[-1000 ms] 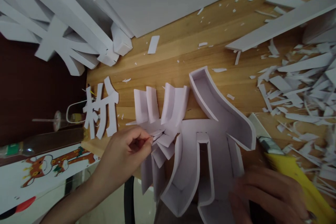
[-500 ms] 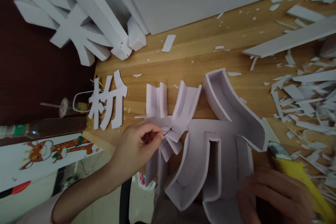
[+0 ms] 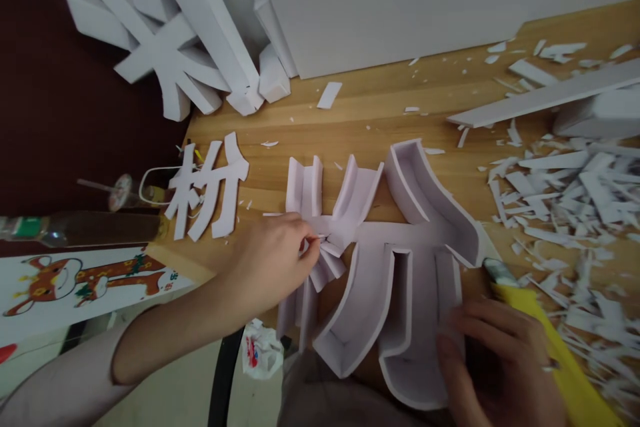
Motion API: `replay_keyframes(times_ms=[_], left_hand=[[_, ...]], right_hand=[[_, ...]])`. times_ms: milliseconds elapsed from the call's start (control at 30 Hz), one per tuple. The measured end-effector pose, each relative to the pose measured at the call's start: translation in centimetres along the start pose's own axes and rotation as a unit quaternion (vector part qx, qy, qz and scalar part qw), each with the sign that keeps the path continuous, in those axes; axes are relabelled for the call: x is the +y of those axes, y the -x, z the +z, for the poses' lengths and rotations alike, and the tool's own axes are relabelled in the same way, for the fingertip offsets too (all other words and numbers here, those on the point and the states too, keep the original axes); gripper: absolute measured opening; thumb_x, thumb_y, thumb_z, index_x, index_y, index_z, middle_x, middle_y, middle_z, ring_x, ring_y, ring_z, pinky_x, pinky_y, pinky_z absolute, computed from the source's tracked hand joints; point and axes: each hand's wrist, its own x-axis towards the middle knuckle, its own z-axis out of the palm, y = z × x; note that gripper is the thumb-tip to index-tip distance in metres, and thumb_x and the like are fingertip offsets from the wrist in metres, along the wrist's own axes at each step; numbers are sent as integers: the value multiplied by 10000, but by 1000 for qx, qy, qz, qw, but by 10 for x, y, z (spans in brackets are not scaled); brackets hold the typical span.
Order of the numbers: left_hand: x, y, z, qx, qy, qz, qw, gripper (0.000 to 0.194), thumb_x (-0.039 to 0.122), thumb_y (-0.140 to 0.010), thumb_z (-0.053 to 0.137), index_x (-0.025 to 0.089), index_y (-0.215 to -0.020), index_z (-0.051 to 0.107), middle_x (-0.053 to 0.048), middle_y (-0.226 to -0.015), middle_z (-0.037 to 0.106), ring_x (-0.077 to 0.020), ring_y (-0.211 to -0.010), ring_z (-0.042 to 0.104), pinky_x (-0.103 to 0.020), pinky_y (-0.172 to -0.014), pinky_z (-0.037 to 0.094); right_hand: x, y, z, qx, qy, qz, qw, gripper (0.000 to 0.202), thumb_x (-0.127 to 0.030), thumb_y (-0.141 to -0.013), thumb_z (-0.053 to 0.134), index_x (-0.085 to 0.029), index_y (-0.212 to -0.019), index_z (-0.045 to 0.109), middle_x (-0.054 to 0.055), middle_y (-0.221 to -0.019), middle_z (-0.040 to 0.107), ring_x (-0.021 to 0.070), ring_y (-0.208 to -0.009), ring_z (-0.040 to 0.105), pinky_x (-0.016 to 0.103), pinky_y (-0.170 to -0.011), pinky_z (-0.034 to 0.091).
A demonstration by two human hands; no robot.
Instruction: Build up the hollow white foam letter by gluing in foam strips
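Thumb and forefinger of my left hand (image 3: 275,257) pinching now, a thin white strip (image 3: 323,236) pointing rightward into the hollow white character (image 3: 420,233). That lies between my hands, open side up on the counter (image 3: 375,90), long axis running toward my lap (image 3: 320,397). Right hand (image 3: 505,347) curls at its right wall, gripping or resting, can't tell.

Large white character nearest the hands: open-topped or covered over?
Open-topped: on the large white character, upright walls line the strokes, and the inside shows between them with no cover visible.
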Motion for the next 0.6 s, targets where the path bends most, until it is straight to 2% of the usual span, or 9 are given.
replay_keyframes(times_ms=[67,167,300,467,600], left_hand=[[5,-1,-4,-11,-16,-8,1000,196,229,-889,597,184,-805,768,-61,-799,750,-204,-663,623,-336,-654,391],[7,-2,-7,-5,18,-30,999,201,246,-854,630,200,-725,777,-70,-726,745,-232,-671,631,-337,-632,367],[-2,-3,1,6,97,-49,994,211,263,-822,642,226,-652,761,-9,-605,707,-179,-583,605,-293,-573,368],[-7,3,12,40,193,-77,977,200,286,-806,627,194,-716,781,-16,-688,757,-161,-641,651,-266,-603,433],[-6,8,9,58,233,-91,967,204,318,-768,633,188,-686,766,18,-530,643,-128,-495,549,-247,-507,391]], right_hand=[[-1,-2,0,-3,7,-39,999,148,-98,-872,622,-175,-996,599,49,-958,600,198,-889,578,378,-806,455],[1,-2,1,0,14,-59,998,169,-97,-871,616,-158,-1027,592,70,-970,597,221,-904,574,400,-806,453],[4,4,1,2,18,-75,997,188,-147,-872,619,-165,-1059,598,91,-998,614,253,-926,581,422,-796,450],[4,7,2,10,22,-69,997,195,-160,-885,604,-178,-1079,593,92,-1029,626,259,-943,583,430,-809,447],[0,7,4,10,11,-71,997,188,-146,-898,594,-165,-1086,587,94,-1057,618,249,-973,569,421,-840,441]])
